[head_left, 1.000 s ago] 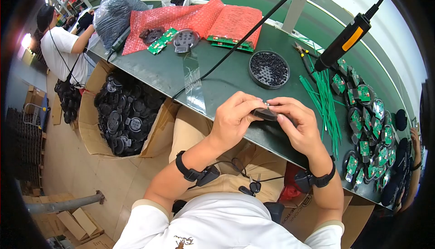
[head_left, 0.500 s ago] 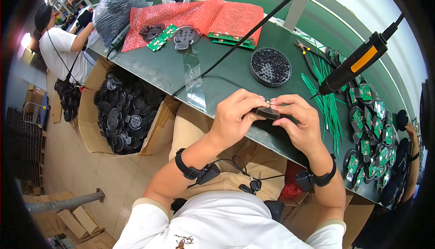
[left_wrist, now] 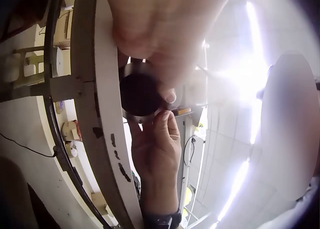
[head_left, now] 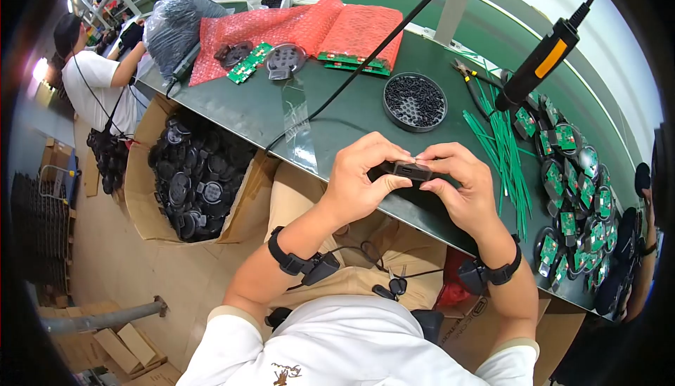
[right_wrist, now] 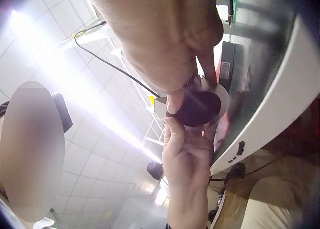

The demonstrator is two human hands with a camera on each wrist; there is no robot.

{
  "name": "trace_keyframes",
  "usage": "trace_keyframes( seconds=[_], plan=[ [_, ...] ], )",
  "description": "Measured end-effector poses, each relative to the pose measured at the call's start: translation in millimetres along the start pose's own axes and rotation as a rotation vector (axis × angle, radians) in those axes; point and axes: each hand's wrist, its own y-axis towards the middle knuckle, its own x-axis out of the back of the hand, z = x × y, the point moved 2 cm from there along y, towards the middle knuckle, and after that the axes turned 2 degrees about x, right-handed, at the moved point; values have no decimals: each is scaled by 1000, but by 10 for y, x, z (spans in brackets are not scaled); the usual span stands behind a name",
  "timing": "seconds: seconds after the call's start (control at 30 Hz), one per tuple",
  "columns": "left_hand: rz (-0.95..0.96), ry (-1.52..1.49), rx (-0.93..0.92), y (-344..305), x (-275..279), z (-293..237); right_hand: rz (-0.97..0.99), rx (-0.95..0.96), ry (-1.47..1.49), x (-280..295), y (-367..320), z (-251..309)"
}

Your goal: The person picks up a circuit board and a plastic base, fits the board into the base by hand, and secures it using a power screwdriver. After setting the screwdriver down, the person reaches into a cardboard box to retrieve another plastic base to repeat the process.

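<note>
In the head view my left hand (head_left: 358,178) and right hand (head_left: 460,183) pinch a black plastic housing (head_left: 413,171) between them, over the near edge of the bench. A small slot shows in the side turned toward me. Both thumbs are at its near side, with fingers curled behind. From the left wrist view, the housing (left_wrist: 140,93) has a round, dark face. The right wrist view shows that same round face on the housing (right_wrist: 202,108), with fingers at its rim. What lies behind the housing is hidden by the fingers.
An electric screwdriver (head_left: 540,65) hangs at right above green strips (head_left: 503,150) and pliers (head_left: 471,87). Housings with green boards (head_left: 580,207) crowd the right. Beyond my hands stands a dish of small black parts (head_left: 415,103). A carton of black housings (head_left: 148,207) sits at left.
The housing has turned so that its slotted side faces me, and the fingers of both hands have shifted along it. The hanging screwdriver swung right, then back left.
</note>
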Motion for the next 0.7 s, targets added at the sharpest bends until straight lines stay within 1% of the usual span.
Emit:
trace_keyframes(
  seconds=[0.07, 0.23, 0.33, 0.47, 0.67, 0.7],
  plan=[
    [-9, -19, 6, 1, -9, -4, -8, 3, -1, -9, -7, -3],
    [-7, 8, -58, 19, -7, -12, -26, 11, -14, -19, -18, -28],
    [10, 25, -84, 48, 33, -82, -33, -15, 7, -14, -20, -31],
    [43, -14, -66, 26, 50, 21, -29, 1, -5, -29, -16, -27],
    [23, 21, -47, 12, 21, 35, -17, 3, -24, -26, -10, -15],
    [6, 10, -75, 15, 4, 49, -17, 5, -36, -28, -12, -21]
  ],
)
